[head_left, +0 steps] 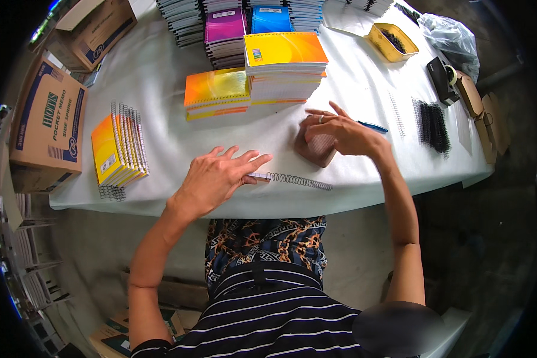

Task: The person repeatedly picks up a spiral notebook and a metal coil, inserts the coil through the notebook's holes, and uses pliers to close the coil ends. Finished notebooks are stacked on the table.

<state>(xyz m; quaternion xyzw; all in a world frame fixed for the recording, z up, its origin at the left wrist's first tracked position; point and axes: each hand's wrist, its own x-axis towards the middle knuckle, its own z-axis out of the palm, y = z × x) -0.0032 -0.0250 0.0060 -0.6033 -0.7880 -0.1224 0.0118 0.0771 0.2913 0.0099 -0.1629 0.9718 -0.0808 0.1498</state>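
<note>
Long spiral wire (301, 179) points rightward from left hand (213, 177).
Dark, thin coils; this hand pinches notepad (260, 177), right hand (344, 133) spreads over brown block (321, 154).

The left hand (216, 179) is gripping, fingers spreading, near the worktop's (167, 143) front edge; the right hand (347, 134) is arching palm-down.

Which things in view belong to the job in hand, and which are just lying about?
Part of the job:
small notebook, mostly hidden, held by the left fingers
wire coil extending from it
brown block beneath the right fingers
probably the black coil pile

Seemingly just lying about:
pale plastic bag
large cardboard box
</note>
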